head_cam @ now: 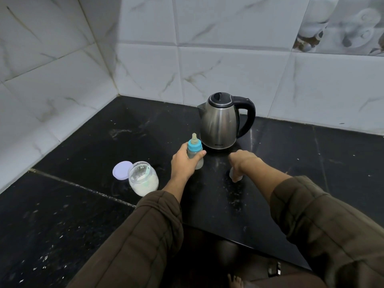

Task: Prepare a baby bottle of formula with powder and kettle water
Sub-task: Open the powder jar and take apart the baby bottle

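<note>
Left hand [184, 163] wraps the capped baby bottle [195, 151] on the table [83, 204]; right hand [242, 161], at three o'clock, closes around something small and unclear. Steady the base before unscrewing.

Black stone counter [62, 215], white marble-look wall tiles [228, 59]

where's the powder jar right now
In the head view the powder jar stands open on the black counter, left of the left hand, its lid beside it.
</note>
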